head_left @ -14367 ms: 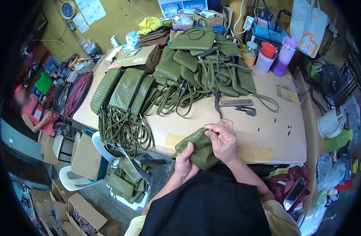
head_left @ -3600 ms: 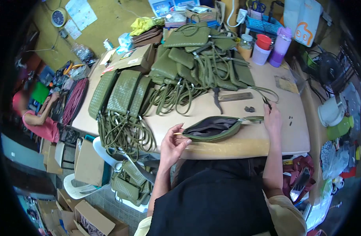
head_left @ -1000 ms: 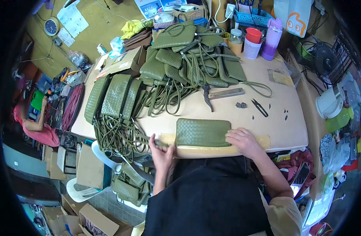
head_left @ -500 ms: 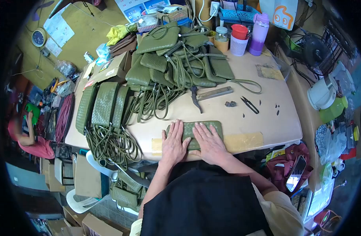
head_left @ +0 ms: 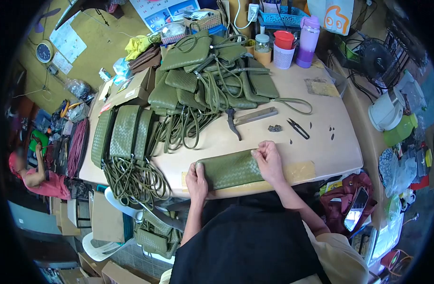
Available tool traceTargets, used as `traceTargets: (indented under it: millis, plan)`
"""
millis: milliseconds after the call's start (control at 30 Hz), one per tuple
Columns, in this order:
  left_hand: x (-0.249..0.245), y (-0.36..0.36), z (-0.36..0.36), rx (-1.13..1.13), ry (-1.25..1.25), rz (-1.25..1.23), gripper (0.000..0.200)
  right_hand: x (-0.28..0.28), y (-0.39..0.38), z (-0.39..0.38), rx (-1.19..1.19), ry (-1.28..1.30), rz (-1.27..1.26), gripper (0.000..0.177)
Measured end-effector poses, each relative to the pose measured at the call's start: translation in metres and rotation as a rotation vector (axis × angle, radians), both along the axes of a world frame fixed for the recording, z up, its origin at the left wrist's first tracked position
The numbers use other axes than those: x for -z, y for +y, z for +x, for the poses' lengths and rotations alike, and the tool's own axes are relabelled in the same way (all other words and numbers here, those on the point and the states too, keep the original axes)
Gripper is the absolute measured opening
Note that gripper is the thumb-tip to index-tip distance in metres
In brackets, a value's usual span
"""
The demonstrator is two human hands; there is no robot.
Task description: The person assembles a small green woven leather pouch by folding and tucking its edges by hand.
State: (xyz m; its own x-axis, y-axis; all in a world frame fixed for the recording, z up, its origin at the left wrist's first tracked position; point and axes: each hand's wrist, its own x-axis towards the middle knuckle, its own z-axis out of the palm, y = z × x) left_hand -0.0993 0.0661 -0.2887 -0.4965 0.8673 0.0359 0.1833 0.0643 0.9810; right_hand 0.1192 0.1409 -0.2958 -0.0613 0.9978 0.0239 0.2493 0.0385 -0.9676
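Note:
A green woven-pattern pouch [head_left: 230, 169] is held at the table's front edge, its near side tilted up towards me. My left hand [head_left: 196, 181] grips its left end, thumb on top and fingers underneath. At the right end, my right hand [head_left: 269, 163] pinches the upper corner between thumb and fingers. Beyond the pouch lie a hammer [head_left: 255, 115] with a dark head, black thread snips [head_left: 298, 128] and a small dark lump [head_left: 275, 128]. A large pile of similar green pouches [head_left: 179, 92] with wrist straps covers the back of the table.
Green flap bags [head_left: 125, 130] with long straps hang over the table's left edge. A purple bottle [head_left: 307, 42] and a white cup [head_left: 283, 57] stand at the back. At right are a maroon bag [head_left: 337, 203] and a phone [head_left: 356, 210]. Another person [head_left: 42, 177] is at far left.
Both hands were lying flat on the pouch. Now they grip its two ends, and the pouch is lifted and tilted, showing more of its face.

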Motion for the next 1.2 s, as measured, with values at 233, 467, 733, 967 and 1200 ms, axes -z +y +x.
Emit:
traceTargets:
  millis: [233, 467, 733, 967, 1200]
  plan:
    - [0.005, -0.024, 0.001, -0.054, -0.068, 0.308, 0.031, -0.017, -0.002, -0.002, -0.057, -0.001, 0.01, 0.018]
    - [-0.021, -0.017, 0.007, -0.08, 0.043, 0.207, 0.027, -0.046, -0.016, 0.002, 0.069, 0.298, 0.108, 0.022]
    - [-0.04, 0.006, 0.017, -0.071, 0.947, 0.092, 0.044, -0.031, 0.02, 0.057, 0.395, -0.859, 0.543, 0.024]
    - [-0.024, 0.006, 0.083, 0.557, 1.208, -0.121, 0.066, -0.013, 0.055, 0.087, 0.426, -0.889, 0.466, 0.049]
    - [-0.021, 0.002, 0.052, 0.573, 0.962, -0.14, 0.069, -0.008, 0.002, 0.056, -0.233, -0.858, 0.672, 0.042]
